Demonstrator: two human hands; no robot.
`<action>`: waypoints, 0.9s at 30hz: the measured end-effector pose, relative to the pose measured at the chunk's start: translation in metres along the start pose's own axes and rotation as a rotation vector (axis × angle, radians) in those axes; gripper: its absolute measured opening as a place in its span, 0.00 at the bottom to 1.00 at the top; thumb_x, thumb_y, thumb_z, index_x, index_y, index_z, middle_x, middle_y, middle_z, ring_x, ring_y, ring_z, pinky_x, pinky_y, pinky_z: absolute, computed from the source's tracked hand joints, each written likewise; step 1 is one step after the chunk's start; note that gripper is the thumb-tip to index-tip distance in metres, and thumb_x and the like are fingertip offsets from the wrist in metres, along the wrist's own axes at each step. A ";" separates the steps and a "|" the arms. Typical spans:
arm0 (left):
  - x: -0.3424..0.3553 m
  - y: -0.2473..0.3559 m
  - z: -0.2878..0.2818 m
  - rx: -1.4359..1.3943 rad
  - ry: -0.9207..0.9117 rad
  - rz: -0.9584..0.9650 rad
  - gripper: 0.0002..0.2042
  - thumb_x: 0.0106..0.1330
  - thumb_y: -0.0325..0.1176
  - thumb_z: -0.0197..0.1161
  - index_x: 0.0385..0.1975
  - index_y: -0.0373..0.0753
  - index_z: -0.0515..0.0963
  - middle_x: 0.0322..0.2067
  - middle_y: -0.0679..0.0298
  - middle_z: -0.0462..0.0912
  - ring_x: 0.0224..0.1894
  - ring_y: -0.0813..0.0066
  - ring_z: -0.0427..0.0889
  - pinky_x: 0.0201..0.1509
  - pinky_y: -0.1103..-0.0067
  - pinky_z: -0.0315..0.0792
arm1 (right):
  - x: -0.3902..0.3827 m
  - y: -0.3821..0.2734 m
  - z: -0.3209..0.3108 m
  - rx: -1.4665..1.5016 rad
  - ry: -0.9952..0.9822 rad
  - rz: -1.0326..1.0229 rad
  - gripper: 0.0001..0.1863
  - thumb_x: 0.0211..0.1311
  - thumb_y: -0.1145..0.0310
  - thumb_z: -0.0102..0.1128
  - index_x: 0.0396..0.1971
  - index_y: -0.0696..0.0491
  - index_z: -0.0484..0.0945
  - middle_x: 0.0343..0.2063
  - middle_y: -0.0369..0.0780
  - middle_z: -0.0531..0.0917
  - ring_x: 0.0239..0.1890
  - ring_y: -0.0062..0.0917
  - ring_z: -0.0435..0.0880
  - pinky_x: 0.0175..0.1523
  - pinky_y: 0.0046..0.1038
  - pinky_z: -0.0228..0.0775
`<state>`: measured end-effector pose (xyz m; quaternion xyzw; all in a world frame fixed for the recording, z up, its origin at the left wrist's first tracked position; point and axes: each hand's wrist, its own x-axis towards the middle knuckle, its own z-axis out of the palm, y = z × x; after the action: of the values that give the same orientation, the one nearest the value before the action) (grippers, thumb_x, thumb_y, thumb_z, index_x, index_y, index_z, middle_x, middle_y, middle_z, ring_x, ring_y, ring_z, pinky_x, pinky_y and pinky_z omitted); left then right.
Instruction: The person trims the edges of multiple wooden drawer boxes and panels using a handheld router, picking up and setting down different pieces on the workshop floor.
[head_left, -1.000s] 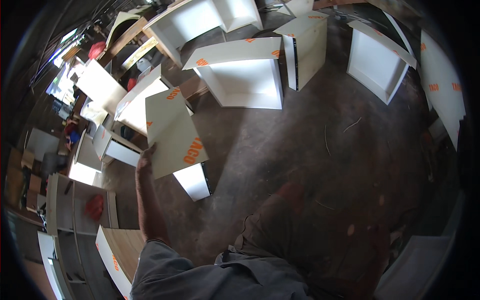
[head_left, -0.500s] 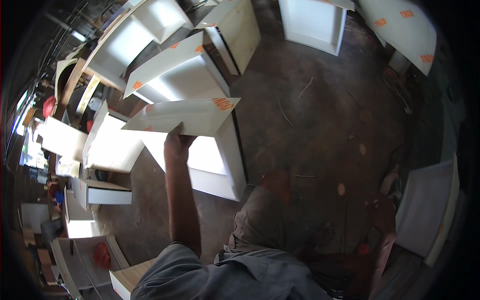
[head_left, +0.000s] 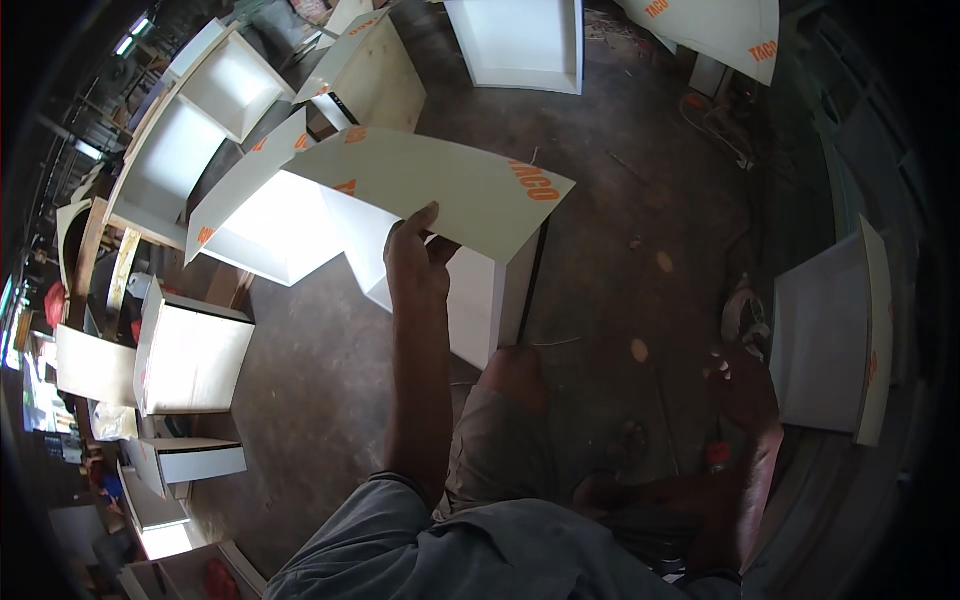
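My left hand (head_left: 420, 245) is closed on the edge of a pale front panel with orange print, thumb on its face and fingers behind. The panel belongs to a white drawer (head_left: 475, 295), which is tilted beside my bent knee (head_left: 515, 375). Another drawer with a printed panel (head_left: 270, 225) stands just left of it, partly covered by the held one. Over on the right, my right hand (head_left: 745, 385) is in shadow with its fingers curled. Whatever it may hold is too dark to make out.
Several more drawers stand around: a wooden-sided one (head_left: 385, 85), a white one at the back (head_left: 515, 45), one at left (head_left: 195, 355) and one at right (head_left: 820, 335). A red object (head_left: 717, 455) lies near my right forearm. Cables (head_left: 715, 125) lie on the floor.
My left hand has swung the drawer to the right, and its panel has turned and come closer. The view has shifted. My right hand has come up with curled fingers.
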<state>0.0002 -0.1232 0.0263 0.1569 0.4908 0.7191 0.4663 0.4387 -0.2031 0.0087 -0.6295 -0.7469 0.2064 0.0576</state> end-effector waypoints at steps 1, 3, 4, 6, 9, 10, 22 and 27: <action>0.000 -0.003 0.006 0.004 -0.003 -0.004 0.22 0.64 0.26 0.61 0.57 0.28 0.68 0.48 0.48 0.77 0.49 0.56 0.82 0.51 0.63 0.84 | -0.001 -0.001 0.000 0.082 0.012 0.028 0.19 0.60 0.64 0.65 0.50 0.55 0.80 0.38 0.47 0.84 0.40 0.38 0.85 0.46 0.40 0.76; 0.002 -0.013 0.019 -0.001 -0.052 0.015 0.22 0.63 0.26 0.61 0.57 0.29 0.68 0.47 0.49 0.77 0.48 0.55 0.82 0.52 0.62 0.84 | -0.004 -0.001 -0.001 0.171 0.036 0.064 0.18 0.60 0.64 0.65 0.49 0.55 0.80 0.38 0.47 0.84 0.40 0.39 0.85 0.46 0.41 0.76; 0.004 -0.018 0.026 0.004 -0.064 0.015 0.22 0.63 0.26 0.61 0.57 0.29 0.68 0.47 0.49 0.77 0.48 0.55 0.82 0.52 0.62 0.84 | -0.004 -0.001 -0.001 0.144 0.049 -0.075 0.18 0.60 0.64 0.65 0.48 0.56 0.80 0.38 0.47 0.84 0.41 0.40 0.85 0.46 0.41 0.76; 0.005 -0.031 0.042 -0.116 -0.141 0.036 0.21 0.63 0.25 0.61 0.56 0.29 0.68 0.46 0.50 0.77 0.48 0.56 0.82 0.52 0.62 0.83 | -0.006 -0.001 -0.003 0.114 0.064 -0.207 0.17 0.60 0.64 0.64 0.47 0.56 0.80 0.38 0.47 0.84 0.41 0.41 0.85 0.46 0.41 0.76; -0.003 -0.054 0.064 -0.182 -0.058 -0.030 0.19 0.64 0.28 0.61 0.54 0.33 0.70 0.45 0.57 0.76 0.48 0.60 0.81 0.48 0.64 0.83 | -0.005 0.000 -0.002 0.137 0.004 -0.040 0.18 0.60 0.64 0.65 0.49 0.56 0.79 0.39 0.47 0.83 0.40 0.41 0.84 0.45 0.41 0.76; -0.012 -0.064 0.069 -0.198 -0.084 0.012 0.18 0.64 0.29 0.60 0.54 0.36 0.71 0.46 0.59 0.76 0.46 0.61 0.81 0.46 0.66 0.82 | -0.006 -0.001 -0.002 0.121 0.022 -0.047 0.19 0.59 0.65 0.66 0.49 0.56 0.79 0.39 0.46 0.83 0.39 0.40 0.84 0.45 0.40 0.75; -0.063 -0.079 0.066 -0.185 -0.236 -0.243 0.22 0.65 0.26 0.61 0.58 0.30 0.65 0.52 0.54 0.74 0.54 0.61 0.80 0.59 0.64 0.79 | 0.014 -0.009 -0.002 0.092 0.034 -0.101 0.18 0.57 0.65 0.66 0.47 0.55 0.79 0.35 0.46 0.82 0.37 0.41 0.84 0.40 0.40 0.74; -0.045 -0.100 0.051 -0.152 -0.302 -0.188 0.19 0.65 0.28 0.64 0.54 0.30 0.70 0.48 0.54 0.78 0.50 0.63 0.83 0.57 0.65 0.81 | 0.015 -0.038 -0.008 -0.027 -0.039 -0.127 0.18 0.60 0.59 0.64 0.46 0.53 0.80 0.36 0.47 0.83 0.41 0.44 0.83 0.45 0.43 0.73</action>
<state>0.1100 -0.1230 -0.0248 0.1806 0.3721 0.6757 0.6102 0.4036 -0.1920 0.0275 -0.5775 -0.7890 0.2045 0.0473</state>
